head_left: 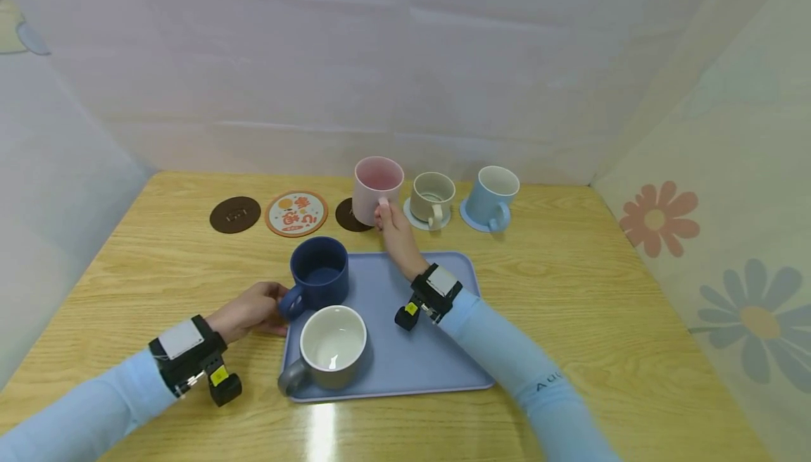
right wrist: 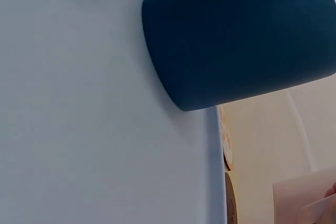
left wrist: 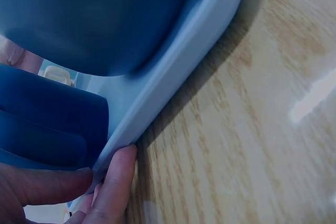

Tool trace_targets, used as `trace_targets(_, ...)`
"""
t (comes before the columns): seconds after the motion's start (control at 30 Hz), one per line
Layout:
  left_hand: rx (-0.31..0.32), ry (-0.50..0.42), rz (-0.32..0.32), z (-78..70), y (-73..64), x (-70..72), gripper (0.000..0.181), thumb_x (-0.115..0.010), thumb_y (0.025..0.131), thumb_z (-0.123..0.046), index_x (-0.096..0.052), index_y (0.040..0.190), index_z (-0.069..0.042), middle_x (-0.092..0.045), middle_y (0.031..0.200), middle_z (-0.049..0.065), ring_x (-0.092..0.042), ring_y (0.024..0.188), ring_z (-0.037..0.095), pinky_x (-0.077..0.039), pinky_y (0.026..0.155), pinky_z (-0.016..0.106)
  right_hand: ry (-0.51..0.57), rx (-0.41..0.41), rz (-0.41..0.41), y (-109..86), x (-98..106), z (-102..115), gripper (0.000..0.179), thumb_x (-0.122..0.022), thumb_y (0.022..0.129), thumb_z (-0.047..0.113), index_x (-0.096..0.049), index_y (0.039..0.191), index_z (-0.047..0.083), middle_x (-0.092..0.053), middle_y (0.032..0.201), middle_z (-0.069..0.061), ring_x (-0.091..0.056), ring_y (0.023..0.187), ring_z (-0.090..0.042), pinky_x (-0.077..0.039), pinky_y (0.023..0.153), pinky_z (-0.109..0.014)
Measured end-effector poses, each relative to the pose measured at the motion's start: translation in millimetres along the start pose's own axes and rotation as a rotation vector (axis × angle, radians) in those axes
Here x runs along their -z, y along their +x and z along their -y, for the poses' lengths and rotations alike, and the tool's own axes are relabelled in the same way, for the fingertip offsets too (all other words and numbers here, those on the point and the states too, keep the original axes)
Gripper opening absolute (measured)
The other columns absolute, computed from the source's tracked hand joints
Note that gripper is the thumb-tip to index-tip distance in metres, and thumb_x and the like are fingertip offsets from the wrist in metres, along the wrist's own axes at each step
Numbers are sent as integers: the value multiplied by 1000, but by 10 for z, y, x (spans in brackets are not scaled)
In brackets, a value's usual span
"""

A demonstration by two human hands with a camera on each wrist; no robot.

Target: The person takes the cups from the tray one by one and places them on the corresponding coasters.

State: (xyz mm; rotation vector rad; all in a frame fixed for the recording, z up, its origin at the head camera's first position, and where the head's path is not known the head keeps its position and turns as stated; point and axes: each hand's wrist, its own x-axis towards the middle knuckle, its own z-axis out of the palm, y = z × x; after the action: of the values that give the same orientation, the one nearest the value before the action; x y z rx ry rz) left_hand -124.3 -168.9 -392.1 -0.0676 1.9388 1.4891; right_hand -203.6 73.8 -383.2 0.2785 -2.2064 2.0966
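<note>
My right hand (head_left: 398, 236) grips the handle of a pink mug (head_left: 375, 198), which overlaps a dark brown coaster (head_left: 346, 217) in the head view. The mug's lower part also shows at the bottom right of the right wrist view. With thumb and finger, my left hand (head_left: 250, 310) pinches the left rim of a blue-grey tray (left wrist: 173, 66). Beside that hand a navy mug (head_left: 319, 272) stands on the tray, handle toward the fingers. A grey mug (head_left: 332, 349) with a white inside stands in the tray's front left corner.
Behind the tray, a beige mug (head_left: 433, 194) and a light blue mug (head_left: 492, 194) stand on coasters to the right. A brown coaster (head_left: 235, 215) and an orange-rimmed coaster (head_left: 296, 214) lie to the left. A pale cloth wall (head_left: 380, 60) rises behind the wooden table (head_left: 570, 293).
</note>
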Motion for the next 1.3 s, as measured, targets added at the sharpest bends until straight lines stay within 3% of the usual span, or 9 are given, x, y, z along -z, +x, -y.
trace_targets(0.23, 3, -4, -5, -2, 10, -21, 34, -38, 86, 11, -37, 120, 18, -52, 99, 20, -58, 80, 18, -55, 70, 35, -14, 7, -33, 98, -105, -64, 21, -34, 100, 9, -46, 92, -8, -40, 76, -6, -40, 72, -15, -34, 66, -24)
trace_targets(0.43, 16, -8, -6, -6, 26, -38, 33, -36, 89, 10, -36, 121, 17, -49, 103, 22, -57, 83, 19, -54, 72, 35, -42, 66, -32, 165, -153, -178, 26, -37, 100, 21, -48, 91, 0, -44, 76, -6, -43, 74, -17, -38, 69, -26)
trace_targets(0.73, 17, -6, -8, -23, 33, -36, 34, -36, 88, 11, -35, 122, 18, -49, 104, 22, -57, 83, 19, -55, 71, 34, -74, -28, -91, 278, -261, -212, 20, -38, 99, 8, -49, 95, -8, -48, 80, -8, -46, 78, -17, -40, 73, -23)
trace_targets(1.3, 12, 3, -17, 26, 66, -23, 33, -37, 86, 11, -38, 119, 16, -53, 99, 20, -58, 80, 19, -55, 70, 34, -170, -88, -117, 295, -386, -352, 21, -39, 99, 12, -53, 96, -5, -55, 84, -10, -49, 79, -17, -41, 73, -22)
